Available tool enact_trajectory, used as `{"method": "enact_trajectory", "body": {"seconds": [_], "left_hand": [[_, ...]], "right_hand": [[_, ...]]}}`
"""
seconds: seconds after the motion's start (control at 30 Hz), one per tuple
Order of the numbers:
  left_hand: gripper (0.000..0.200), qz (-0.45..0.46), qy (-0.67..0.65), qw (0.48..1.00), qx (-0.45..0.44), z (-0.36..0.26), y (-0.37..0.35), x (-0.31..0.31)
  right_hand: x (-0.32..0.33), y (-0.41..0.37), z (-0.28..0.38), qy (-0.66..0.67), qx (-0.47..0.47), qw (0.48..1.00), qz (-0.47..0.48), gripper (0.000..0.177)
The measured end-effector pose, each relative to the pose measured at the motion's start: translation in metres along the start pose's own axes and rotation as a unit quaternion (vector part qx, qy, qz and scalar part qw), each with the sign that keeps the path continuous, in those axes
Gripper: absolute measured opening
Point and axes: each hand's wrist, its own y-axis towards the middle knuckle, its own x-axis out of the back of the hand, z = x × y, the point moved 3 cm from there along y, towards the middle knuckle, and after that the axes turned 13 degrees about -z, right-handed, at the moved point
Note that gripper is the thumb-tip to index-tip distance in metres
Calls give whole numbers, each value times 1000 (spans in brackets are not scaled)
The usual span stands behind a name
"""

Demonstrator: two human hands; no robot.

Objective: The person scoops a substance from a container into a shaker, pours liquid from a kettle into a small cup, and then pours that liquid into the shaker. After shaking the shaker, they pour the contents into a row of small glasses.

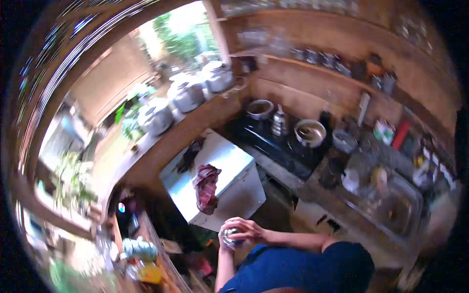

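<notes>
Wooden kitchen, white table [229, 161] ahead: the left hand [223, 242] wraps closed around a small container [232, 238], the right hand [245, 228] curled tight over its top.

I can read no writing here: the jars [326, 59] on my shelf [312, 66] and the packets [384, 131] by the sink [391, 205] are too blurred.

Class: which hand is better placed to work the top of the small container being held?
Likely the right hand: its fingers lie over the small container, while the left hand cups it from below.
</notes>
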Motion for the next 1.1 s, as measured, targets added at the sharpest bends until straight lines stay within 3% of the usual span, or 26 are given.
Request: {"method": "enact_trajectory", "body": {"seconds": [0.03, 0.07, 0.1, 0.13, 0.17, 0.2, 0.23, 0.27, 0.33, 0.4, 0.43, 0.57, 0.63, 0.67, 0.73, 0.8, 0.83, 0.87, 0.93, 1.0, 1.03, 1.07, 1.1], "left_hand": [[37, 75, 182, 967, -161, 27, 9, 6], [39, 15, 552, 784, -285, 56, 6, 7], [39, -25, 708, 623, -333, 68, 7, 4], [39, -69, 825, 429, -360, 79, 8, 2], [36, -78, 776, 511, -361, 80, 15, 7], [34, -56, 786, 480, -385, 81, 19, 11], [30, 18, 759, 537, -366, 54, 24, 20], [27, 45, 704, 599, -380, 37, 29, 37], [27, 43, 639, 608, -468, 34, 27, 82], [28, 30, 543, 566, -619, 30, 14, 141], [29, 12, 442, 662, -605, 15, 15, 175], [29, 13, 439, 549, -711, 38, 7, 265], [24, 30, 425, 471, -772, 63, -9, 290], [23, 28, 348, 548, -761, 51, -7, 296], [20, 51, 260, 548, -794, 79, -19, 294], [20, 32, 264, 434, -861, 105, -40, 304], [23, -16, 270, 480, -834, 85, -54, 315], [25, 5, 301, 427, -853, 93, -60, 319], [31, -57, 370, 312, -873, 126, -68, 333], [34, -80, 425, 221, -874, 89, -77, 353], [36, -122, 420, 272, -857, 89, -79, 361], [36, -125, 419, 271, -858, 90, -84, 365], [35, -123, 436, 171, -875, 94, -92, 366]], "right_hand": [[15, 2, 14, 78, -62, 995, -22, 59], [22, 0, 32, 73, -51, 996, -13, 60], [31, 4, 47, 68, -33, 997, -8, 61], [37, 5, 59, 67, -17, 998, 1, 63], [41, 3, 68, 73, -9, 997, 0, 65], [48, 11, 82, 70, 7, 997, 32, 65], [45, -11, 82, 47, 8, 998, 43, 58], [48, -29, 92, 53, 3, 998, 38, 63], [51, -56, 110, 75, -36, 996, 10, 73], [49, -75, 134, 95, -95, 991, -27, 85], [49, -84, 147, 103, -127, 986, -43, 91], [45, -94, 187, 152, -243, 956, -59, 115], [39, -90, 200, 246, -353, 902, -25, 120], [38, -88, 203, 302, -416, 858, -7, 118], [35, -57, 217, 272, -363, 890, 51, 116], [39, -47, 242, 265, -301, 916, -25, 116], [38, -51, 253, 301, -313, 900, -18, 113], [39, -54, 259, 339, -324, 883, -13, 111], [46, -62, 261, 333, -341, 879, 7, 106], [45, -65, 260, 324, -353, 877, 22, 100], [44, -66, 258, 312, -394, 865, 20, 95], [43, -70, 259, 299, -436, 849, 20, 91], [41, -74, 264, 295, -427, 854, 33, 90]]}}
